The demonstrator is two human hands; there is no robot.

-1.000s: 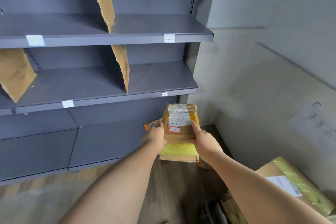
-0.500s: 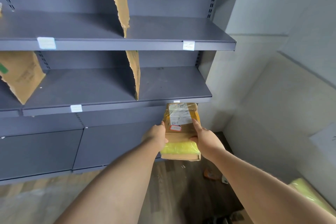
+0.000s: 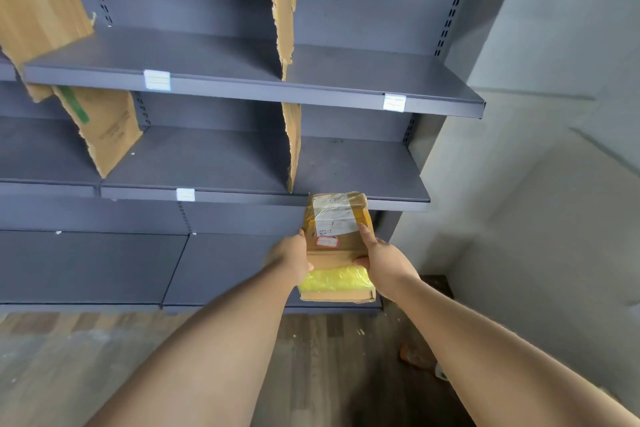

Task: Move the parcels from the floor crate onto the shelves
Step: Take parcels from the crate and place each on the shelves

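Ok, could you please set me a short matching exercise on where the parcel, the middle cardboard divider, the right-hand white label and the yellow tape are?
Things: 1 parcel; 2 cardboard divider; 3 white label; 4 yellow tape.
Places: A on the upper shelf's front edge; B between the left hand and right hand; C wrapped round the parcel; D upright on that shelf.
Pairs: 1-B; 2-D; 3-A; 4-C.

Parcel storeroom: labelled grey shelves point(image 3: 242, 87) with cardboard dividers point(image 3: 285, 3)

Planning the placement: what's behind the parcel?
The lower shelf's front edge and the grey panel below it. The parcel covers that stretch of edge; any label there is hidden.
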